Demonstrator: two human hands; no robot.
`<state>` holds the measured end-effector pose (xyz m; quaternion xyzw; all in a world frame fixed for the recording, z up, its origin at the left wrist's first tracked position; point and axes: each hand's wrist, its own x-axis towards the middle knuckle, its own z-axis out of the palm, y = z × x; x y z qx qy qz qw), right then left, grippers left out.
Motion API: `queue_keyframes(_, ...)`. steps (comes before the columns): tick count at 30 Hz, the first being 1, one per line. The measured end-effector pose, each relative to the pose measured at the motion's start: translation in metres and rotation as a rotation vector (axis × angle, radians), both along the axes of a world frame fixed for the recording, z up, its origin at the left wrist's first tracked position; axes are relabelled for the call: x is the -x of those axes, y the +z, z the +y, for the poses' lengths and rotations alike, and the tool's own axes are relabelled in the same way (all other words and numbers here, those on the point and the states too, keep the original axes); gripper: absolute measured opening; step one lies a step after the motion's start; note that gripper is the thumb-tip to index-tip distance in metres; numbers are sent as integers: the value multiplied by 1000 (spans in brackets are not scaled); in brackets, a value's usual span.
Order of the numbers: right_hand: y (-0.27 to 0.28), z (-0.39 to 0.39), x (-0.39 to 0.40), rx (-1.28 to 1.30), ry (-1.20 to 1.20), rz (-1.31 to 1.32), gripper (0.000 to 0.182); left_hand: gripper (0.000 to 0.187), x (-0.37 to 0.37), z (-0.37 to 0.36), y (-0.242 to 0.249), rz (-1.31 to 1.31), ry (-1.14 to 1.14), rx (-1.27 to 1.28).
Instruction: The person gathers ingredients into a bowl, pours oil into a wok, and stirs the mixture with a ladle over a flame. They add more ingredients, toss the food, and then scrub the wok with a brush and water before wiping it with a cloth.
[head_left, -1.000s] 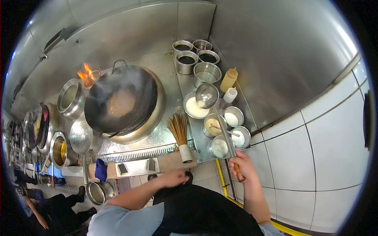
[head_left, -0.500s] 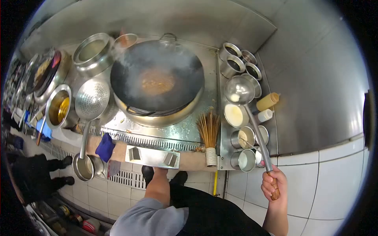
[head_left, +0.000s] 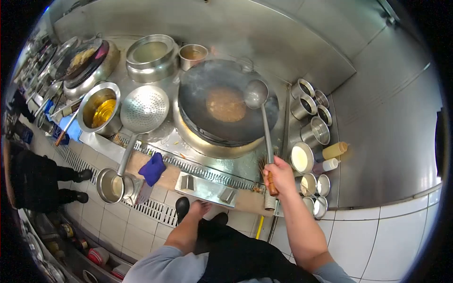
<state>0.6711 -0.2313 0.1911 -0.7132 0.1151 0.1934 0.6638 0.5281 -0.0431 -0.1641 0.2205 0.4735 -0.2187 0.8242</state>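
My right hand (head_left: pixel 280 177) is closed round the wooden end of a long steel ladle (head_left: pixel 256 94). The ladle's bowl hangs over the right part of a large black wok (head_left: pixel 191 104). Brown liquid with pieces in it (head_left: pixel 225 104) lies in the wok bottom, and steam rises from it. My left hand (head_left: pixel 200 208) is low, near the counter's front edge by the steel control panel (head_left: pixel 206 189); its fingers are blurred and partly hidden, and no held object can be made out.
A perforated strainer (head_left: pixel 145 109) rests left of the wok, beside a pot of yellow oil (head_left: pixel 103 111). Seasoning containers (head_left: pixel 302 157) and squeeze bottles (head_left: pixel 335 150) stand at the right. A blue cloth (head_left: pixel 152 169) lies on the front edge. Another person (head_left: pixel 37 179) stands at the far left.
My right hand has brought the ladle left, from above the seasoning containers to over the wok. My left hand, hidden before at the panel, now shows just below it. The view has shifted.
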Motion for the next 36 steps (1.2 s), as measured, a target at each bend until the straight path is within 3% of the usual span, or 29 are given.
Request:
queue_keyframes(3, -10, 19, 2, 52, 96, 23, 13, 37, 39, 53, 2, -24, -141, -205)
queue_keyframes(5, 15, 13, 13, 39, 147, 62, 16, 37, 71, 93, -27, 17, -225, -319)
queue_keyframes(8, 26, 7, 3, 82, 241, 83, 26, 31, 105, 152, -27, 177, -179, -423)
queue_keyframes(9, 21, 10, -4, 221, 224, 2, 22, 24, 117, 170, -27, 94, -305, -613)
queue_keyframes(10, 13, 12, -7, 364, 203, -78, 19, 18, 126, 183, 8, -124, -896, -1102)
queue_keyframes(11, 8, 25, -17, 372, 169, -57, 15, 16, 160, 206, -84, -77, -518, -882)
queue_keyframes(12, 2, 26, -20, 385, 207, -63, 15, 17, 173, 219, -107, -133, -687, -1094)
queue_keyframes(13, -4, 28, -22, 228, 216, -16, 15, 17, 177, 229, -108, 43, -719, -888)
queue_keyframes(14, -8, 30, -18, 66, 224, 41, 15, 17, 156, 218, 0, 83, -1076, -1006)
queue_keyframes(16, -2, 1, 0, -172, 211, 165, 23, 20, 187, 223, -33, -8, -715, -1291)
queue_keyframes(17, 13, -8, 11, -110, 215, 160, 25, 21, 194, 216, -11, 104, -441, -1123)
queue_keyframes(18, 13, -20, 10, 119, 218, 72, 26, 22, 189, 200, 35, 197, -163, -945)
queue_keyframes(20, 0, -30, -7, 330, 297, -106, 13, 24, 213, 181, 75, 178, -95, -937)
queue_keyframes(22, -19, -14, -27, 358, 347, -210, 8, 24, 241, 152, 92, 238, -137, -964)
queue_keyframes(23, -12, -9, -23, 232, 314, -112, 7, 24, 270, 143, 61, 250, -198, -984)
queue_keyframes(25, -7, -11, -13, -84, 341, 94, 7, 24, 318, 111, 55, 388, -422, -1197)
queue_keyframes(26, -8, -31, -11, -141, 381, 120, 8, 26, 341, 93, 56, 398, -351, -1120)
queue_keyframes(27, -12, -52, -14, -33, 428, 49, 11, 26, 385, 83, 17, 157, -403, -1339)
queue_keyframes(28, -8, -59, -14, 61, 401, 4, 14, 25, 368, 65, 101, 393, 20, -868)
queue_keyframes(29, -3, -72, -24, 266, 458, -16, 11, 23, 395, 55, 85, 345, 35, -893)
queue_keyframes(30, -22, -73, -41, 377, 438, -189, 3, 21, 409, 45, 112, 394, 237, -830)
queue_keyframes(32, -34, -34, -51, 504, 461, -328, 11, 20, 435, 50, 139, 459, 499, -786)
queue_keyframes(33, -43, -8, -53, 642, 349, -333, 12, 20, 452, 53, 136, 494, 569, -793)
queue_keyframes(34, -39, -6, -51, 638, 376, -349, 12, 18, 470, 59, 133, 478, 677, -828)
queue_keyframes(36, -45, -18, -59, 243, 364, -117, 13, 16, 501, 75, 146, 485, 1002, -862)
